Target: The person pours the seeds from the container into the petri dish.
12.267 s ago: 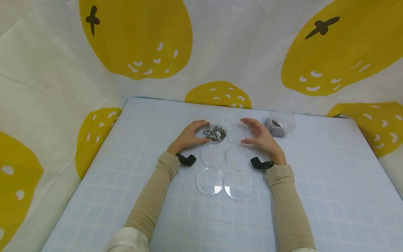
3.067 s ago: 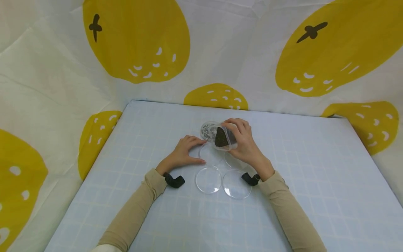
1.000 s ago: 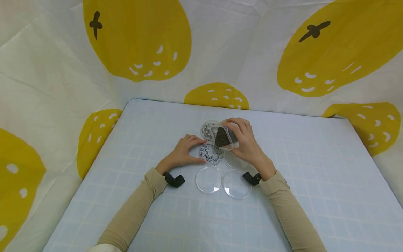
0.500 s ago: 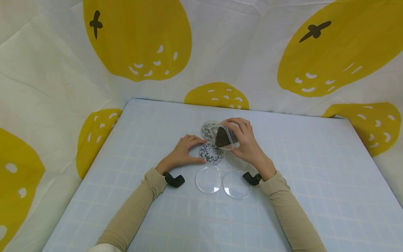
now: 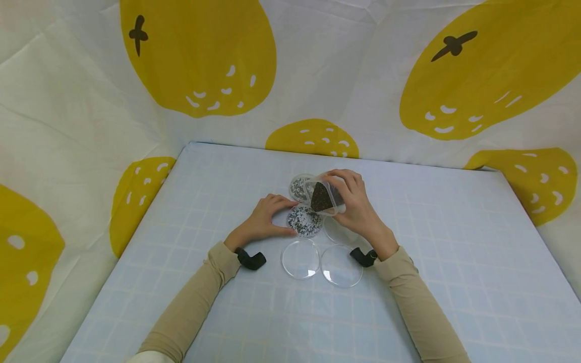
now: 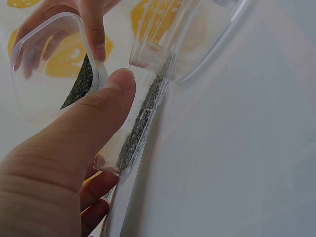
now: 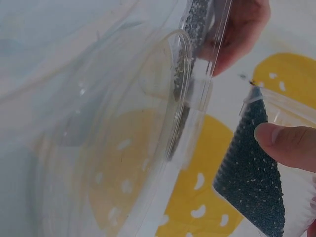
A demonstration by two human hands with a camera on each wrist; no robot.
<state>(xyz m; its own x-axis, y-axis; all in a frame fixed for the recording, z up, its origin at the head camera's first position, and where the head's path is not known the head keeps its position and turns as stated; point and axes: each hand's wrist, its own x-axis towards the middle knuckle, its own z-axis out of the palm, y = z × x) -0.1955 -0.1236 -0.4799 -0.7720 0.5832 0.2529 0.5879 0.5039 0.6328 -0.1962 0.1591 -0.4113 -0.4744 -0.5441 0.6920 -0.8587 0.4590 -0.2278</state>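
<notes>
My left hand point(image 5: 263, 219) curls thumb and fingers around the near left rim of a clear petri dish point(image 5: 304, 222), which has dark granules scattered over its bottom. My right hand point(image 5: 356, 206) grips a clear plastic tub point(image 5: 337, 200) and tilts it, its opening facing left, above the dish's right side. A heap of dark granules point(image 7: 254, 168) lies against the tub's lower corner in the right wrist view, with a few grains at the tip. Behind, another petri dish point(image 5: 297, 187) with granules is partly hidden by the tub.
Two petri dishes without granules, a left one point(image 5: 300, 259) and a right one point(image 5: 342, 265), lie nearer the person. Another dish point(image 5: 338, 231) is partly covered by the right hand. Blue-white checked cloth point(image 5: 181, 242) covers the table; a fruit-print curtain point(image 5: 336, 75) hangs behind.
The tub has gone from the back right into the right hand. Granules have appeared in the dish at the left hand and grown denser over the last second. Both hands stay nearly still lately.
</notes>
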